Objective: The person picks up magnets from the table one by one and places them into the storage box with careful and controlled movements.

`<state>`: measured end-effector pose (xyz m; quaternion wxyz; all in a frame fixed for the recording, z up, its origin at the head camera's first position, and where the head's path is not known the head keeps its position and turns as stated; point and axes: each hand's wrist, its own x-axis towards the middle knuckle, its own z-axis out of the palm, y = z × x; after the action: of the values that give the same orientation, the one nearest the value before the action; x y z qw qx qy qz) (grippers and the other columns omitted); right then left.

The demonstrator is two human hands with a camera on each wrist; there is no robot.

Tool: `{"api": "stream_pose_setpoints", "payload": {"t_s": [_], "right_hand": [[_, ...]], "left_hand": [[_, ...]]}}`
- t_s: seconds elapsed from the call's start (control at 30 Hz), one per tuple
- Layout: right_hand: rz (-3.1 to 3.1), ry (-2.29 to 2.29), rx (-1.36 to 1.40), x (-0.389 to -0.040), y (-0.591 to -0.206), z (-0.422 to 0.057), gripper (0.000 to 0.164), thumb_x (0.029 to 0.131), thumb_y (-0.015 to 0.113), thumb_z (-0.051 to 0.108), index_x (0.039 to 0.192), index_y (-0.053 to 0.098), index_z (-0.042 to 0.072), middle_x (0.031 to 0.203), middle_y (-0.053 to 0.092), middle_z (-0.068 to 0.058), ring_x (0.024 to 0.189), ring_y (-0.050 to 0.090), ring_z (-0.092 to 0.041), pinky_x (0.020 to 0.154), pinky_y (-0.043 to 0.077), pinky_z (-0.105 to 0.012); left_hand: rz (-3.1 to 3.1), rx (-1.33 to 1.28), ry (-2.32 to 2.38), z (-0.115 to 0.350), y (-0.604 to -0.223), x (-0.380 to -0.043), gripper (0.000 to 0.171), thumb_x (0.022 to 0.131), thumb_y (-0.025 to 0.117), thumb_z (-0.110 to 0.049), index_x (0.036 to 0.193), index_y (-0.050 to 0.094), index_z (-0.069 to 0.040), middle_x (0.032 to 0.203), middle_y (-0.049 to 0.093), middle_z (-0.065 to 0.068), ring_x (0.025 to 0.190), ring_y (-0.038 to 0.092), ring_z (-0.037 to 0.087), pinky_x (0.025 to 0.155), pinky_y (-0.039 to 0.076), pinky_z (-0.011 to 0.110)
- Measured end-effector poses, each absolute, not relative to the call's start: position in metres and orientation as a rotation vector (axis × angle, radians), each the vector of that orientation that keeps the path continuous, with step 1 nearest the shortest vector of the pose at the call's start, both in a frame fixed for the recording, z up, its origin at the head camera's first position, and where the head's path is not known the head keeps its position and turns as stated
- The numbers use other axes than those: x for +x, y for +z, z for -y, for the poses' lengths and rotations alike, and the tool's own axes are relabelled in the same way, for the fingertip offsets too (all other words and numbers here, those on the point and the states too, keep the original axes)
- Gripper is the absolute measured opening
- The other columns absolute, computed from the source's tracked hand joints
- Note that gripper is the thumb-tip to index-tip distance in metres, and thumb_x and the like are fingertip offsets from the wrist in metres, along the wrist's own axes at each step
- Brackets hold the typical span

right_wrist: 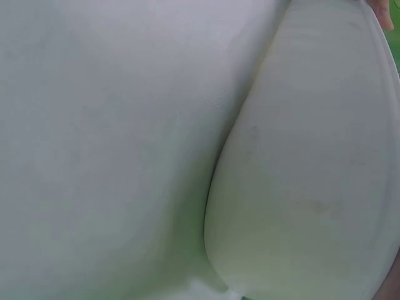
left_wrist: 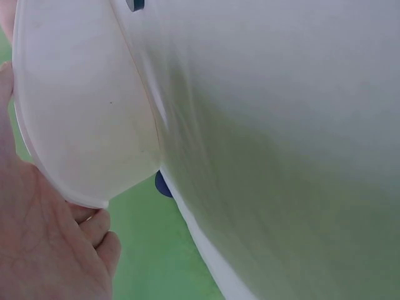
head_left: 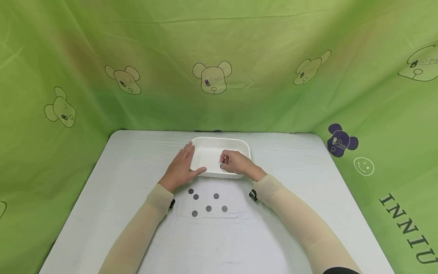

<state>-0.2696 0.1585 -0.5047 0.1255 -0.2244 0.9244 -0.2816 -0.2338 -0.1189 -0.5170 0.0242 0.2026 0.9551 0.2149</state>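
A white rectangular tray (head_left: 208, 142) stands on the table. My left hand (head_left: 179, 169) rests against its left end, fingers fairly straight along the side and thumb on the front rim. In the left wrist view, that hand (left_wrist: 47, 231) lies by the tray wall (left_wrist: 94, 112). Inside the tray's right half, my right hand (head_left: 237, 161) pinches a small dark disc (head_left: 221, 166) between thumb and fingers, low near the tray floor. The right wrist view has mostly the tray's outer wall (right_wrist: 300, 156); the pinch is hidden there.
Several flat dark grey discs, such as one disc (head_left: 216, 196) and another disc (head_left: 194, 213), lie scattered on the white table (head_left: 291, 152) in front of the tray. A green curtain (head_left: 260, 102) with bear prints encloses the back and sides.
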Motion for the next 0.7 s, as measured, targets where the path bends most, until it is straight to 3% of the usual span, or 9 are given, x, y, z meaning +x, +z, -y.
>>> {"api": "stream_pose_setpoints", "payload": {"t_s": [0.33,0.7], "right_hand": [[-2.728,-0.849,-0.649,-0.269,-0.504,-0.159,0.01,0.101,0.075,0.015,0.105,0.067,0.012,0.087,0.068,-0.001,0.067,0.056,-0.014,0.065,0.048,-0.031],[-2.793,-0.948,-0.718,-0.261,-0.494,-0.163,0.011,0.102,0.072,0.015,0.111,0.07,0.009,0.092,0.069,-0.001,0.067,0.053,-0.013,0.067,0.049,-0.031]], "left_hand": [[-2.949,0.62,0.658,0.118,-0.516,-0.232,0.108,0.102,0.055,-0.071,0.171,0.012,0.0,0.181,0.003,0.012,0.167,0.005,0.029,0.136,0.007,0.041],[-2.947,0.608,0.662,0.118,-0.515,-0.232,0.108,0.102,0.055,-0.071,0.171,0.012,0.0,0.181,0.002,0.011,0.167,0.006,0.03,0.136,0.007,0.04]]}}
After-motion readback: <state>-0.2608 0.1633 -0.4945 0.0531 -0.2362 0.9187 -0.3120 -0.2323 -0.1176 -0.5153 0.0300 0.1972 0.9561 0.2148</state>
